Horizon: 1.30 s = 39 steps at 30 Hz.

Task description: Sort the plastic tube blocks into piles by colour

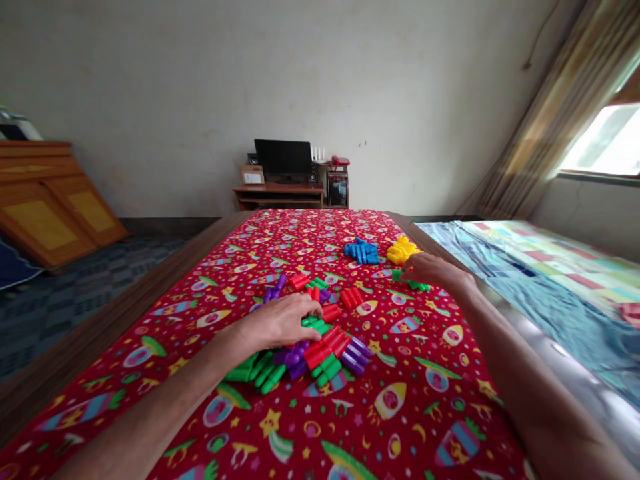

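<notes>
Toy blocks made of joined plastic tubes lie on a red patterned tablecloth (350, 413). My left hand (283, 321) rests over a mixed pile of red, green and purple blocks, thumb and fingers closed about a green block (316, 325). Beside it are red blocks (327, 347) and purple blocks (357, 355). Farther off to the right, my right hand (437, 273) pinches a green block (397, 275) at its fingertips. Just under that hand lie more green blocks (419, 286). Past its fingers sits a group of yellow blocks (401, 250), with blue blocks (362, 251) to the left.
The tablecloth covers a long dark wooden table (165, 283). A bed (565, 267) runs along its right side. Beyond the far end stands a desk (280, 191) with a monitor (283, 157). At the left is a wooden cabinet (55, 200).
</notes>
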Motion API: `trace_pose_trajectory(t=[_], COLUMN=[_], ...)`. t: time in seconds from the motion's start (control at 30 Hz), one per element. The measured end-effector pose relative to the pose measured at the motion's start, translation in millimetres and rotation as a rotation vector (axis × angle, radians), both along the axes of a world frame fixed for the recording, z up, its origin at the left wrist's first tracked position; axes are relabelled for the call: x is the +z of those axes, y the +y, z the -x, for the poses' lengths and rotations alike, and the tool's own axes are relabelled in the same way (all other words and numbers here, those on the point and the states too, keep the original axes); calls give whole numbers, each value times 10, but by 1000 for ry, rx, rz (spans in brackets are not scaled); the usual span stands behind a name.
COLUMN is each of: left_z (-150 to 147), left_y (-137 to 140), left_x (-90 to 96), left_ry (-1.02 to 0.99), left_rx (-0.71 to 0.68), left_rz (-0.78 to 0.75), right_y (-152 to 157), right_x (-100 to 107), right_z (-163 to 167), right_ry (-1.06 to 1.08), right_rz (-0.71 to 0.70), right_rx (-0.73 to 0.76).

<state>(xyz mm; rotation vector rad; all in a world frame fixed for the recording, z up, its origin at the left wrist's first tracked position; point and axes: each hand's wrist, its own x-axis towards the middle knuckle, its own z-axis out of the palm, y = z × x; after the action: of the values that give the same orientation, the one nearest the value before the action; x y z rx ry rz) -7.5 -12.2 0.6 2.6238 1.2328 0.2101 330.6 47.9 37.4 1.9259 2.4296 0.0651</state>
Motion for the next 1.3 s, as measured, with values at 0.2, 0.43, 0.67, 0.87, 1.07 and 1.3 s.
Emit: trace_pose_trajectory(t=[0.2, 0.43, 0.67, 0.87, 1.07, 1.3], left_z=[-60, -41, -67, 66, 125, 31], left_y=[-54, 106, 121, 253, 389, 603], left_x=[25, 91, 50, -77, -348, -352], left_ry=[65, -337, -575, -362, -265, -139], left_rx=[20, 148, 105, 173, 36, 35], left_rz=[-65, 30, 221, -163, -179, -161], right_y=[-31, -268, -475, -114, 31, -81], right_x=[71, 31, -107, 28, 30, 105], right_z=[21, 721, 1101, 466, 27, 124], right_ry=[-52, 382, 572, 275, 9, 38], right_rz=[22, -142, 18, -32, 120, 10], right_rx=[-49, 371, 676, 354, 96, -50])
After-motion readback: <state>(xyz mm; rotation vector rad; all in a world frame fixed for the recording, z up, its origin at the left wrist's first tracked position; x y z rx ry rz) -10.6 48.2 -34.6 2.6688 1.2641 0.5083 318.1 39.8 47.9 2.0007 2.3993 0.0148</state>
